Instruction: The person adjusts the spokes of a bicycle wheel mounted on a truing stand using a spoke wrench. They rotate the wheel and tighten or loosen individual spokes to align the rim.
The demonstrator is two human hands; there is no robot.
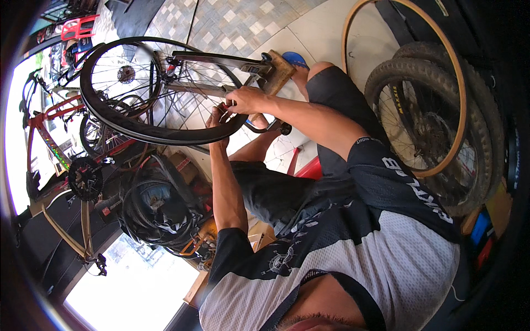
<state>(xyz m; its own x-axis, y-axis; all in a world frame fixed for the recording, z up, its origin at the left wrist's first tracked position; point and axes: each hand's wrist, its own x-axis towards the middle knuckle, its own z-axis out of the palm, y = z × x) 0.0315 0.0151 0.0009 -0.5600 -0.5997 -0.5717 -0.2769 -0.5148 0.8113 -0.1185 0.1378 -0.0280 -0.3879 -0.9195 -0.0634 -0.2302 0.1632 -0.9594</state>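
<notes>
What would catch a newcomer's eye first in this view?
The big dark-rimmed spoked wheel at upper left of centre stands out most, with the left hand and right hand together at its near right edge. Next comes the thin tan hoop at upper right, in front of knobby tyres. On the far left, a red bicycle frame shows against bright light.

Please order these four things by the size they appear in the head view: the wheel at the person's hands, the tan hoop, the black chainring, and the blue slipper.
1. Wheel and tan hoop: too alike to rank
2. Black chainring
3. Blue slipper, partly covered by the foot
</notes>
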